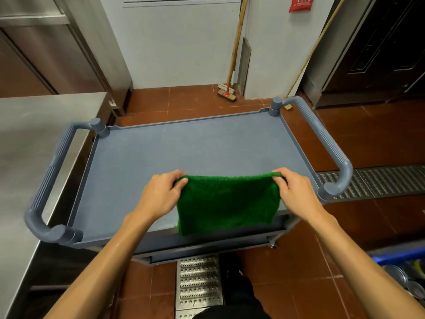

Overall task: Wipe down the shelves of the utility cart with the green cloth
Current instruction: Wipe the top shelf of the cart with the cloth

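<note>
Head view, left hand [161, 194] and right hand [296, 192] pinching green cloth [227, 203], lower cart [184, 148] shelves mostly hidden

On the utility cart [184, 153], the top shelf hides the lower shelves [207, 248] except a strip at the near edge, which the green cloth [226, 203] partly covers. Beyond the cart, the red notice [300, 3] carries print too small to read; right of the cart, the blue crate [402, 255] is cut off.

We see a red-brown tiled floor [379, 139] crossed at right by a perforated metal drain grate [386, 180]. A stainless steel table [34, 139] stands at left. Long-handled scrub brushes [226, 92] lean against the pale wall [179, 49], with a red sign [300, 3] high up and a dark door [379, 49] to the right.
</note>
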A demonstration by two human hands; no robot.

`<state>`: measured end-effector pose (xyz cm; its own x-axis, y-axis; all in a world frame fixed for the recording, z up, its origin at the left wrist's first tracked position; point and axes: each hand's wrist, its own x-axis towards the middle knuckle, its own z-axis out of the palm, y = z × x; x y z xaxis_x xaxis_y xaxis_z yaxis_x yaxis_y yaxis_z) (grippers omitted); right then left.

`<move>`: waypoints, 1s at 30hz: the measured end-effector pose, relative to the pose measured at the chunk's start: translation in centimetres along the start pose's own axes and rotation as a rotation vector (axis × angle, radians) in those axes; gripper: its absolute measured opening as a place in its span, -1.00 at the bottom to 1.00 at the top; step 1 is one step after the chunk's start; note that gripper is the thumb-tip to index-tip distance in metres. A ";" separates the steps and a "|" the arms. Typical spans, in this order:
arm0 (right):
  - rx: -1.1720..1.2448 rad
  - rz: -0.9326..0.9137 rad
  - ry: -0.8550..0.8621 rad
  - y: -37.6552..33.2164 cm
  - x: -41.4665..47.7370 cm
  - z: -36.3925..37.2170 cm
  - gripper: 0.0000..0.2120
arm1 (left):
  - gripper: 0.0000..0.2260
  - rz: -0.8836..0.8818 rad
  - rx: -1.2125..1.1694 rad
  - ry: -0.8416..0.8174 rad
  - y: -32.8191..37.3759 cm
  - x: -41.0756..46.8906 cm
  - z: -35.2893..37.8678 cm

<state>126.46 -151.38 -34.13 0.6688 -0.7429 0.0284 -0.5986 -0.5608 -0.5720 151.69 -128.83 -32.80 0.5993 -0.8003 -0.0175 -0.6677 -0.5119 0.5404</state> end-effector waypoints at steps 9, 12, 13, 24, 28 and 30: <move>-0.088 0.096 -0.170 2.8 5.4 6.2 -0.81 | -0.83 -0.082 0.121 -0.116 -3.3 4.2 5.4; -0.124 0.108 -0.281 4.0 5.6 7.7 -0.78 | -0.80 -0.054 0.154 -0.209 -4.5 3.7 7.5; -0.142 0.108 -0.325 4.4 5.5 8.0 -0.75 | -0.77 -0.040 0.158 -0.239 -4.8 3.4 8.1; -0.173 -0.172 -0.528 7.4 2.1 8.5 -0.48 | -0.53 0.129 0.143 -0.260 -5.7 -1.1 13.0; -0.142 -0.176 -0.568 7.4 2.1 8.6 -0.50 | -0.40 0.166 0.177 -0.323 -5.7 -0.4 12.9; -0.108 -0.164 -0.587 7.2 2.1 8.9 -0.59 | -0.47 0.156 0.151 -0.342 -5.2 -0.1 13.3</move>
<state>127.50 -153.75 -45.51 0.8685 -0.3363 -0.3641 -0.4882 -0.7074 -0.5111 149.24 -130.23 -46.84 0.3212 -0.9167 -0.2376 -0.8115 -0.3958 0.4298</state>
